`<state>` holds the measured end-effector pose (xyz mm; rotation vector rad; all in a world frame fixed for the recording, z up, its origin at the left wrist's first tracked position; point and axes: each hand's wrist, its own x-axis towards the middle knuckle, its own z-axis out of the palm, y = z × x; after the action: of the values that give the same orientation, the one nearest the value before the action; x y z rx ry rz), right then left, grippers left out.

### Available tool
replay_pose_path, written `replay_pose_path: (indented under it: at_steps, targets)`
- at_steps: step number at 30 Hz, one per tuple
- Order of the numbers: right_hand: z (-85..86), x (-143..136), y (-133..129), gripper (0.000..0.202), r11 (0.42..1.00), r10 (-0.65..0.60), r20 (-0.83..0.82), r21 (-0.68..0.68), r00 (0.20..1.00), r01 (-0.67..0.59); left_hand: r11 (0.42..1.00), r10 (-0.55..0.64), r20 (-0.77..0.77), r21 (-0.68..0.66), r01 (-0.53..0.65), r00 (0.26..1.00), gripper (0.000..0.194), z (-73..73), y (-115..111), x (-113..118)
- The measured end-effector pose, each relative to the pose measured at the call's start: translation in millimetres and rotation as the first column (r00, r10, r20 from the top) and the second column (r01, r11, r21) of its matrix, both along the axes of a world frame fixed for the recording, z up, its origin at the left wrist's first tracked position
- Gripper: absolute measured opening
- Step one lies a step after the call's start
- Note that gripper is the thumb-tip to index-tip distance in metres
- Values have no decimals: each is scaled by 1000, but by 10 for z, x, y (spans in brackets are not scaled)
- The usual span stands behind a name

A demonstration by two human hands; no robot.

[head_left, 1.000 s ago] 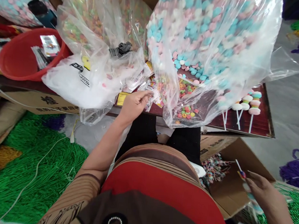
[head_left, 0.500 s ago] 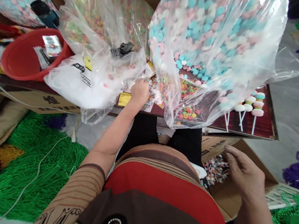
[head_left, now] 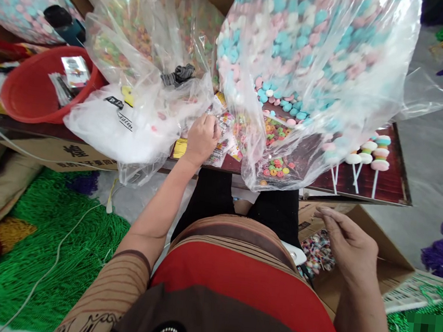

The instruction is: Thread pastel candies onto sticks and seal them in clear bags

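Note:
My left hand (head_left: 204, 138) rests at the table's front part with its fingers curled in among small printed plastic packets (head_left: 219, 158); whatever it grips is hidden. Just left of it lies a small yellow stack (head_left: 180, 148). My right hand (head_left: 349, 246) hangs over an open cardboard box (head_left: 389, 250) at my right side, thumb and fingertips drawn together; anything between them is too small to make out. Inside that box are many small wrapped candies (head_left: 320, 251). Marshmallow-and-ring candy skewers (head_left: 381, 152) on white sticks lie at the table's right end.
A large clear bag of pastel marshmallows (head_left: 284, 41) covers the table's middle right, with loose candy rings (head_left: 278, 169) beneath its front. Left stand a bag of candy rings (head_left: 128, 32), a white plastic bag (head_left: 131, 131) and a red basin (head_left: 20, 94). Green bead strands (head_left: 52, 254) cover the floor.
My right hand has moved left and slightly up, its fingers drawing closer together. My left hand has shifted slightly left, with its fingers more curled.

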<state>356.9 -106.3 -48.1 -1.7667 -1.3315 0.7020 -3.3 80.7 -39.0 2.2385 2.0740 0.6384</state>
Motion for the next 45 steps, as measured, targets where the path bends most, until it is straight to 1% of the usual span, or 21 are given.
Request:
replay_pose_path:
  at_steps: [3,6,9,11,13,15,16,18,19,20,21,24,26,29,31,33,36,38,41,43,45]
  targets:
    - [163,-253,237,22,1000,-15,-282,-15,959,12,967,-233,23,114,229,972,12,61,-164,54]
    - [311,-492,620,48,996,81,-467,59,881,-61,871,-456,-28,190,452,890,14,122,-344,220]
    - [407,-648,993,56,974,225,-466,145,856,-177,768,-623,-23,173,617,782,16,164,-498,391]
    - [428,-722,1147,55,953,300,-431,165,851,-253,730,-679,51,141,668,732,14,175,-575,467]
    - [409,-785,1210,45,952,306,-437,162,845,-261,767,-636,232,91,635,736,10,176,-637,514]
    - [360,-835,1205,38,966,252,-451,167,856,-197,841,-443,546,-22,541,711,5,180,-693,555]
    - [332,-851,1189,38,972,216,-446,178,869,-150,848,-303,706,-107,519,641,12,187,-718,577]
    - [285,-868,1145,40,973,156,-394,220,906,-72,782,-24,905,-248,572,424,36,209,-760,630]
    - [272,-870,1121,40,968,133,-349,246,928,-47,737,80,941,-277,616,327,48,221,-774,658]
    - [266,-870,1096,41,962,114,-292,271,950,-32,712,150,953,-288,640,262,54,230,-783,685]
    - [266,-870,1070,41,956,97,-230,292,968,-27,713,192,955,-295,637,227,57,236,-787,708]
    - [269,-884,984,45,947,74,-107,318,992,-36,796,201,955,-290,531,220,60,225,-779,742]
    - [245,-903,939,52,953,71,-121,301,990,-31,832,162,954,-270,485,252,64,208,-771,728]
    - [175,-925,925,57,972,93,-283,233,954,-26,842,63,930,-244,481,362,66,219,-765,673]
    - [139,-929,948,49,981,132,-449,188,884,-51,824,-29,884,-243,511,467,65,255,-761,636]
    - [125,-932,971,47,985,140,-588,163,797,-52,803,-74,857,-252,540,510,62,286,-756,620]
    - [137,-952,962,45,989,77,-649,145,757,24,783,2,908,-262,564,419,52,253,-760,642]
    - [154,-974,925,45,987,38,-589,147,808,61,793,75,931,-272,545,356,48,166,-773,678]
    - [180,-1003,861,53,983,17,-420,173,908,62,837,130,935,-281,470,329,48,1,-803,742]
    - [190,-1003,833,59,981,9,-342,186,940,58,848,173,939,-296,440,297,52,-75,-824,781]
    - [192,-983,828,61,980,3,-311,190,950,59,830,202,945,-304,468,256,54,-94,-833,809]
